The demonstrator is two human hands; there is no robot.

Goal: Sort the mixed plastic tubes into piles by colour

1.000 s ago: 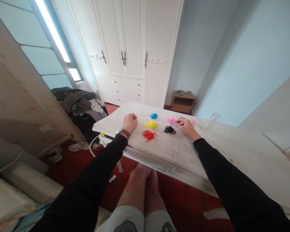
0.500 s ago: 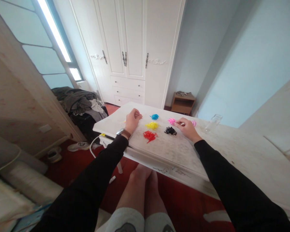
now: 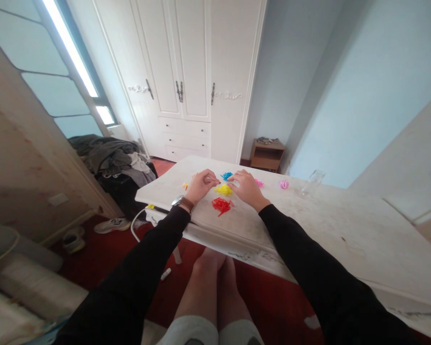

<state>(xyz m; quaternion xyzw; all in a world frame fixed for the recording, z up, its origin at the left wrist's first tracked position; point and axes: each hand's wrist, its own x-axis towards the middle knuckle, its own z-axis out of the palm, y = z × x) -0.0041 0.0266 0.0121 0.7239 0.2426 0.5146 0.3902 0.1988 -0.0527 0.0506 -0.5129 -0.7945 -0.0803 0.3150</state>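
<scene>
My left hand [image 3: 202,186], with a watch [image 3: 179,200] on its wrist, is closed in a pinch above the white table; a tiny dark-tipped bit shows at its fingertips, too small to name. My right hand [image 3: 248,188] is just across from it, fingers curled and tips close together; what they hold, if anything, is hidden. Between and around the hands lie small piles of thin strip-like pieces: a blue pile [image 3: 226,176], a yellow pile [image 3: 223,190], a red pile [image 3: 221,206] and a partly covered pink pile [image 3: 259,183]. My right hand hides the black pile.
A pink ring-like item [image 3: 284,184] and a clear glass bottle [image 3: 313,183] lie on the white table [image 3: 319,230] to the right. A small yellow-orange item [image 3: 185,186] is left of my left hand. Beyond stand a wardrobe [image 3: 190,57] and a clothes heap [image 3: 111,155].
My right hand has moved left from the pink pile towards my left hand, now covering the black pile. My left hand has shifted slightly right. The view has turned a little.
</scene>
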